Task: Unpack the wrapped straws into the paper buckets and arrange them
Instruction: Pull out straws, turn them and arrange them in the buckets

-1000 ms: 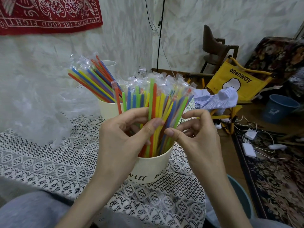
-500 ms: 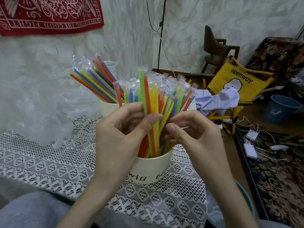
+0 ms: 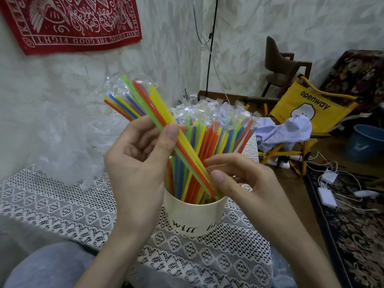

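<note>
On the lace tablecloth [image 3: 62,206] stands my paper bucket [image 3: 193,217], full of wrapped straws [image 3: 218,132]. My left hand [image 3: 135,163] pinches a slanted bunch [image 3: 158,113] under the thumb; my right hand [image 3: 245,183], fingers curled, pinches its lower ends at the rim.

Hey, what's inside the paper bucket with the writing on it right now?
The paper bucket holds a dense bunch of wrapped straws, standing upright, in green, yellow, orange, blue. Its bottom and the straws' lower ends are hidden by its wall.

Straws [image 3: 209,140] red/yellow/green/blue, bucket [image 3: 193,215] cream w/ black script, tablecloth [image 3: 62,208] white lace, wall cloth [image 3: 72,21] red, prob. white-printed.
</note>
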